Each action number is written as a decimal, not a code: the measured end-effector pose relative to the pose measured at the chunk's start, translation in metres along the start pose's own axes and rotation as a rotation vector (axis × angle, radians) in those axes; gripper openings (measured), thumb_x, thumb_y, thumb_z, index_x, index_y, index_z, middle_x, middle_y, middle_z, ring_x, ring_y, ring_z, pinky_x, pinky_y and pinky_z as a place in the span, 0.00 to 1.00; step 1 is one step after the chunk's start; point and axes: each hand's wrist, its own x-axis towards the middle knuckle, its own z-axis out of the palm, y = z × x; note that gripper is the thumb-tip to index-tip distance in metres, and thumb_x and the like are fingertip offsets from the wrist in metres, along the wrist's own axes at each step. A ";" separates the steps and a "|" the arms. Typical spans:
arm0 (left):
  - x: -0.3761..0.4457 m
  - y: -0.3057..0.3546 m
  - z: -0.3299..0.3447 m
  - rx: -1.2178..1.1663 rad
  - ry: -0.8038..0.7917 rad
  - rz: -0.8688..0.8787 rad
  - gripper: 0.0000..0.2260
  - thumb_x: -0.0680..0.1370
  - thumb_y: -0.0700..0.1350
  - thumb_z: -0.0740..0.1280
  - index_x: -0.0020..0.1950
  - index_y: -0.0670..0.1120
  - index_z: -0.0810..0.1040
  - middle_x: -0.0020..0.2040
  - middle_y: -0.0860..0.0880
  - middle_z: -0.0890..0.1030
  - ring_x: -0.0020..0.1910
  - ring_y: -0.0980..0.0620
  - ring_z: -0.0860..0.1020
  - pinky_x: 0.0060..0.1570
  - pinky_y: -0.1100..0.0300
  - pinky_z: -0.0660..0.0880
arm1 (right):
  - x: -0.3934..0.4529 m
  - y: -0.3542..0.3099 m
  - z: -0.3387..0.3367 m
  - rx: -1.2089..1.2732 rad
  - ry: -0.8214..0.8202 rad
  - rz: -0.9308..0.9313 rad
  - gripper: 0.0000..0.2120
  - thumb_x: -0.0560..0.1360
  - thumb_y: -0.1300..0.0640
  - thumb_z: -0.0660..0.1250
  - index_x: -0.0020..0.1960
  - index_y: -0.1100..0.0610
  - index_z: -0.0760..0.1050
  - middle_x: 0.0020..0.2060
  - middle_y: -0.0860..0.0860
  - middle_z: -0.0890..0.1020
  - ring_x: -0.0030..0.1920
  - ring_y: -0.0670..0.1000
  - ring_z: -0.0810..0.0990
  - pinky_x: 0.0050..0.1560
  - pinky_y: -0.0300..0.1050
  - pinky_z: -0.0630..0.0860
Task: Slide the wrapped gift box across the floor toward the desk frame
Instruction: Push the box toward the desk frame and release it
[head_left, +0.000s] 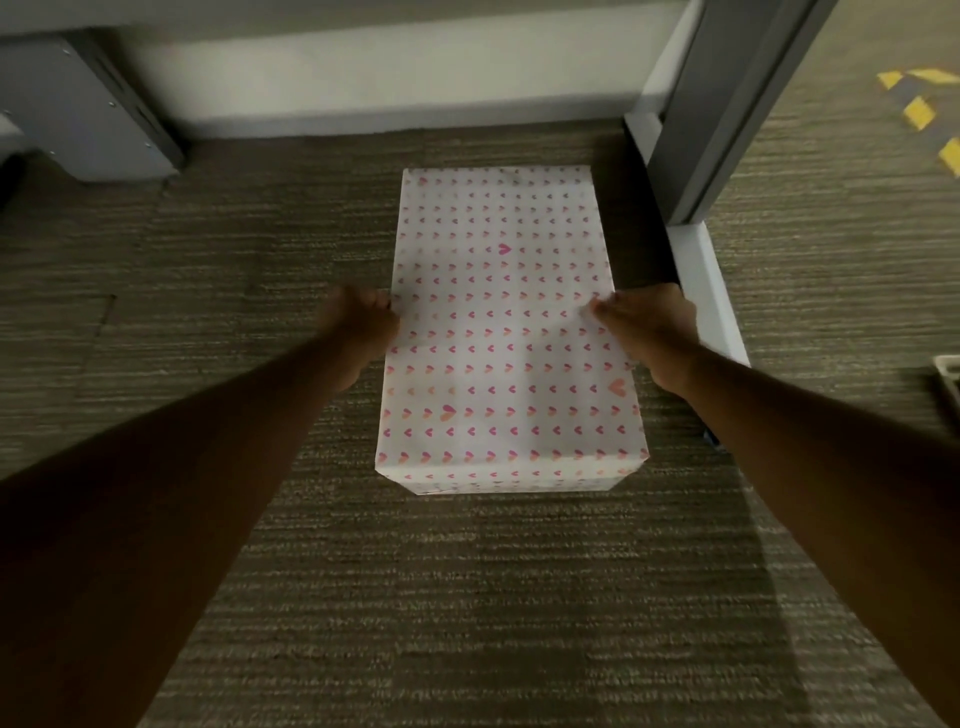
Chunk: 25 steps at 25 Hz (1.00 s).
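A gift box wrapped in white paper with small pink and orange hearts lies flat on the brown carpet, long side running away from me. My left hand presses against its left edge, fingers curled at the top rim. My right hand grips the right edge, fingertips on the top face. A grey desk frame leg with a white foot stands just right of the box's far end.
A white wall panel runs along the back. A grey metal bracket sits at the far left. Yellow floor markings lie at the far right, and a pale object's corner shows at the right edge.
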 end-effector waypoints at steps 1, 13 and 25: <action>-0.005 0.002 0.001 0.041 0.036 0.012 0.04 0.78 0.43 0.65 0.47 0.49 0.80 0.47 0.46 0.82 0.48 0.45 0.82 0.36 0.57 0.78 | -0.004 0.000 -0.001 -0.079 -0.036 -0.102 0.13 0.76 0.44 0.68 0.51 0.53 0.80 0.46 0.50 0.84 0.38 0.48 0.83 0.33 0.39 0.78; -0.042 0.043 -0.018 0.649 0.231 0.565 0.49 0.71 0.73 0.57 0.80 0.48 0.40 0.81 0.40 0.42 0.79 0.41 0.41 0.74 0.46 0.37 | -0.029 -0.027 -0.022 -0.732 0.069 -0.655 0.51 0.73 0.27 0.54 0.80 0.61 0.44 0.80 0.64 0.48 0.80 0.63 0.47 0.79 0.60 0.49; -0.057 0.061 -0.027 0.729 0.229 0.610 0.54 0.64 0.78 0.46 0.80 0.47 0.37 0.81 0.40 0.38 0.79 0.42 0.38 0.76 0.41 0.40 | -0.031 -0.038 -0.029 -0.754 0.098 -0.671 0.54 0.71 0.24 0.50 0.80 0.62 0.42 0.80 0.64 0.47 0.80 0.63 0.45 0.79 0.60 0.45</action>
